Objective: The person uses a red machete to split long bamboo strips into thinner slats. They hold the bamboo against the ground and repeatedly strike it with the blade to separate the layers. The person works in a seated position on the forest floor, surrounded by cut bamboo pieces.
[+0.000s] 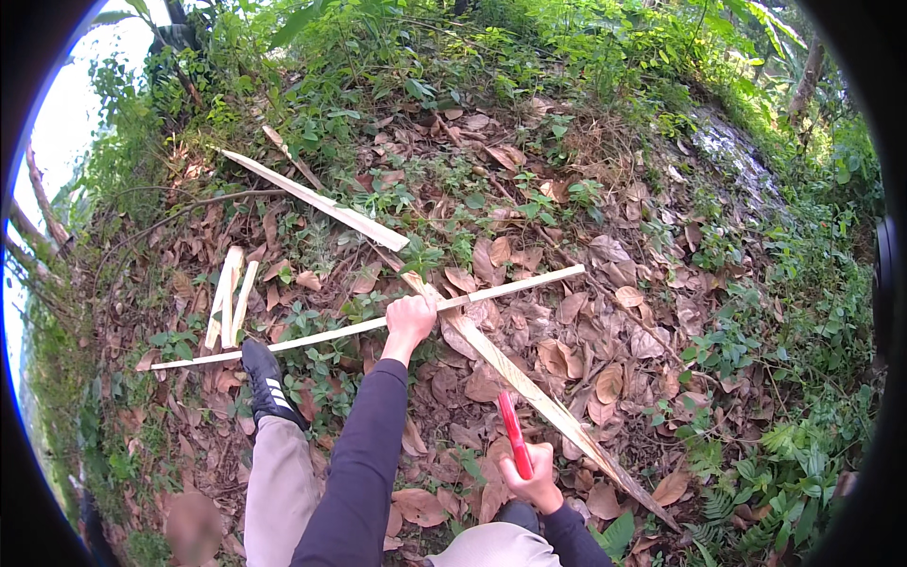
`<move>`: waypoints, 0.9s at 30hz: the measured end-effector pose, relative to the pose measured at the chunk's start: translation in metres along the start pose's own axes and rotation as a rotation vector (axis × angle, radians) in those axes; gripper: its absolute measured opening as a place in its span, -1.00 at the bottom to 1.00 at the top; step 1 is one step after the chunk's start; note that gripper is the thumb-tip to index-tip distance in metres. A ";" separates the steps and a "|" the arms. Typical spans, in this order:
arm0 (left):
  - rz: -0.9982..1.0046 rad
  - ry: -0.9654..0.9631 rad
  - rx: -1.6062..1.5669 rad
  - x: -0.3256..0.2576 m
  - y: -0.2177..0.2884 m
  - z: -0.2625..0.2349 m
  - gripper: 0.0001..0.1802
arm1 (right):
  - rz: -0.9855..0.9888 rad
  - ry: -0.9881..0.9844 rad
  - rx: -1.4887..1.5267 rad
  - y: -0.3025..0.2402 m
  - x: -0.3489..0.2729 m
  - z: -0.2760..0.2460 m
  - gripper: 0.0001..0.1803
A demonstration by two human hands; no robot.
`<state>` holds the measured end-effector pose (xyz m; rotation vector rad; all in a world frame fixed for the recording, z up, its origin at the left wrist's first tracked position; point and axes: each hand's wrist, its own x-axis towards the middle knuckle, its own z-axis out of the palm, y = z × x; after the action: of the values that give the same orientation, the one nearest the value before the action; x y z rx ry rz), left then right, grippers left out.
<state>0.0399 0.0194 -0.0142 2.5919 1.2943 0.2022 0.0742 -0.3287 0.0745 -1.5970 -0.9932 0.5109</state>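
My left hand is closed around a long, thin wooden strip near its middle. Under that strip, crossing it, lies a longer split wooden board, which slants from upper left to lower right. In my right hand, near my knee, is a slim red tool pointing up and away. Its exact kind is not clear. A pale split board rests beyond my left hand, with its near end close to the long board.
Several short wooden pieces lie at the left by my black shoe. Brown dry leaves and low green plants cover the sloping ground. A thin branch curves across the upper left, and a rock shows at the upper right.
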 end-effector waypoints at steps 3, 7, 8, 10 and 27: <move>0.048 -0.024 0.055 -0.016 0.002 0.003 -0.44 | 0.170 0.038 0.105 0.029 0.071 0.026 -0.71; 0.081 -0.019 0.046 -0.010 -0.014 0.004 -0.43 | 0.180 0.077 0.170 0.034 0.065 0.045 -0.65; 0.028 0.033 0.035 -0.006 -0.019 0.002 -0.44 | 0.164 0.037 0.153 0.027 0.038 0.041 -0.65; -0.010 0.047 -0.010 0.005 -0.011 -0.007 -0.45 | 0.053 0.020 0.083 -0.001 -0.005 0.019 -0.65; 0.013 -0.016 0.040 -0.021 -0.003 0.009 -0.43 | 0.213 0.099 0.171 0.026 0.078 0.032 -0.66</move>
<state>0.0277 0.0031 -0.0238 2.6305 1.2897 0.1589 0.1010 -0.2475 0.0552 -1.5654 -0.6902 0.6386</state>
